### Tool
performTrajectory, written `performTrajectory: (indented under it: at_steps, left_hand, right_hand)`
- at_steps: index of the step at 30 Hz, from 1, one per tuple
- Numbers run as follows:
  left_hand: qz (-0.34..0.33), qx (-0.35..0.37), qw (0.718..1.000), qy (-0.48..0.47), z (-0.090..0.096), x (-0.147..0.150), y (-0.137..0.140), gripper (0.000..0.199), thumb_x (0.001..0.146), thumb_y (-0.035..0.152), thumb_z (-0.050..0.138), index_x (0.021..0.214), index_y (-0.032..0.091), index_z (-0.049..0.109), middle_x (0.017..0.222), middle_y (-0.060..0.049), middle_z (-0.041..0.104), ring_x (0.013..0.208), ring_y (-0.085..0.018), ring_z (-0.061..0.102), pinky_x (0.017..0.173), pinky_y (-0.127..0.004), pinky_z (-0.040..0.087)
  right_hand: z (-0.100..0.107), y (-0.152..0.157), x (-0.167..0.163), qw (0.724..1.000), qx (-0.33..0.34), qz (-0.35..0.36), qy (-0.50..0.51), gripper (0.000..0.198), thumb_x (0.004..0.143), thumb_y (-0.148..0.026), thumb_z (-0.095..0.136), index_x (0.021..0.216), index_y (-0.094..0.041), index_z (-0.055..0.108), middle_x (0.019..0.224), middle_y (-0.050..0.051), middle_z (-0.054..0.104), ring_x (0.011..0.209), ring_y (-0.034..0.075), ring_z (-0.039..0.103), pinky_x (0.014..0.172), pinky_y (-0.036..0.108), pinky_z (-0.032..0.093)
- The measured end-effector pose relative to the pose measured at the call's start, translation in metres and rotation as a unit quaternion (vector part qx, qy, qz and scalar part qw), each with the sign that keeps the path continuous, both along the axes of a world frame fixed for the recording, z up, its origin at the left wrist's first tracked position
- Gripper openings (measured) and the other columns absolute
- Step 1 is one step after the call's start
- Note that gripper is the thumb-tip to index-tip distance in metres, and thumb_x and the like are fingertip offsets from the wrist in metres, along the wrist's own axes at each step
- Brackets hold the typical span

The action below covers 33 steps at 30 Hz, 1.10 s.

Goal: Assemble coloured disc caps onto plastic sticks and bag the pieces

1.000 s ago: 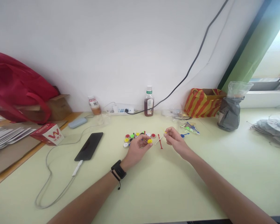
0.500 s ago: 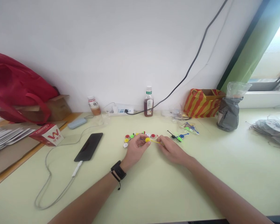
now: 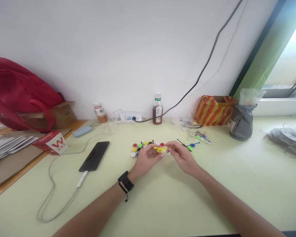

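Both hands work above the table [image 3: 148, 205], well in from its near edge and roughly midway between its left and right edges. The step in hand is judged to be joining a yellow disc [image 3: 159, 150] and a yellow rod [image 3: 164, 148]; whether they are engaged cannot be told. The right hand [image 3: 184, 158] pinches the rod near its right end between thumb and fingertips. The left hand [image 3: 145, 161] is half curled, fingers and thumb around the disc; its exact contact is not visible. The next move appears to call for a steady left hand and careful alignment by the right. The disc is small, round and bright yellow, with a darker centre; the rod is thin, of like colour, lying across the disc's upper edge. Loose coloured discs [image 3: 134, 149] lie just beyond the left hand, toward the table's far edge.
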<state>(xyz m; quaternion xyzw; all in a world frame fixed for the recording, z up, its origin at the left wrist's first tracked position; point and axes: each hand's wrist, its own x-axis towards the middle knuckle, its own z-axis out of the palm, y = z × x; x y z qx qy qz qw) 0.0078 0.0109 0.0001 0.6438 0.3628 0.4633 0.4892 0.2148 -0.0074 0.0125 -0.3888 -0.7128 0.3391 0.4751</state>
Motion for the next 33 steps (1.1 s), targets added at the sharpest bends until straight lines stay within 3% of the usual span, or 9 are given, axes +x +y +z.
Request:
performTrajectory:
  at_steps: [5,9,14,17,27,30,33]
  left_hand:
    - [-0.018,0.037,0.999,0.002,0.007,0.002,-0.006,0.027,0.088,0.035,0.077,0.11,0.019,0.071,0.111,-0.009,0.075,0.105,-0.023,0.073,0.096,-0.039,0.061]
    - [-0.01,0.052,0.999,0.0,0.004,0.001,-0.005,0.025,0.089,0.035,0.076,0.109,0.02,0.073,0.112,-0.008,0.076,0.105,-0.023,0.073,0.097,-0.04,0.06]
    - [0.012,0.078,0.997,0.015,0.0,-0.001,-0.002,0.024,0.084,0.034,0.081,0.101,0.019,0.076,0.11,-0.009,0.077,0.107,-0.026,0.073,0.1,-0.042,0.058]
    - [0.005,0.088,0.995,0.042,0.0,-0.002,-0.003,0.022,0.084,0.034,0.081,0.101,0.019,0.076,0.109,-0.01,0.078,0.109,-0.026,0.072,0.1,-0.042,0.057]
    - [-0.024,0.06,0.997,0.033,0.006,-0.001,-0.004,0.022,0.082,0.034,0.083,0.086,0.016,0.07,0.097,-0.01,0.076,0.096,-0.023,0.072,0.093,-0.039,0.058]
    - [-0.051,0.04,0.998,-0.005,0.008,-0.001,-0.006,0.024,0.08,0.032,0.085,0.088,0.016,0.069,0.105,-0.012,0.075,0.099,-0.023,0.071,0.092,-0.039,0.059]
    - [-0.103,0.007,0.994,-0.024,0.011,-0.001,-0.009,0.02,0.087,0.034,0.078,0.092,0.016,0.07,0.116,-0.013,0.074,0.106,-0.024,0.07,0.097,-0.041,0.058]
  right_hand:
    - [-0.001,-0.007,-0.006,0.998,0.011,0.033,-0.05,0.022,0.104,-0.039,0.044,0.113,-0.027,0.059,0.106,0.007,0.069,0.091,0.022,0.064,0.075,0.034,0.05]
    - [-0.004,-0.006,-0.004,0.997,0.024,0.009,-0.067,0.022,0.103,-0.042,0.046,0.112,-0.027,0.06,0.105,0.007,0.068,0.085,0.022,0.061,0.075,0.035,0.049]
    - [-0.003,0.0,0.0,0.999,-0.005,-0.016,-0.043,0.026,0.1,-0.047,0.052,0.114,-0.026,0.058,0.079,0.001,0.056,0.069,0.019,0.052,0.062,0.032,0.044]
    - [-0.001,0.001,0.001,1.0,-0.025,0.001,-0.012,0.028,0.1,-0.048,0.052,0.117,-0.026,0.058,0.078,0.0,0.051,0.071,0.019,0.051,0.064,0.031,0.044]
    - [0.004,-0.003,-0.003,0.996,-0.074,0.037,0.027,0.033,0.1,-0.053,0.053,0.118,-0.026,0.058,0.082,0.0,0.05,0.075,0.019,0.051,0.067,0.031,0.045]
    - [0.006,-0.003,-0.002,0.995,-0.079,0.039,0.048,0.032,0.099,-0.052,0.055,0.116,-0.026,0.059,0.085,0.001,0.053,0.077,0.019,0.053,0.069,0.031,0.046]
    - [0.007,-0.003,-0.002,0.993,-0.093,0.041,0.067,0.03,0.099,-0.051,0.056,0.116,-0.027,0.06,0.087,0.001,0.056,0.073,0.017,0.052,0.068,0.031,0.047]
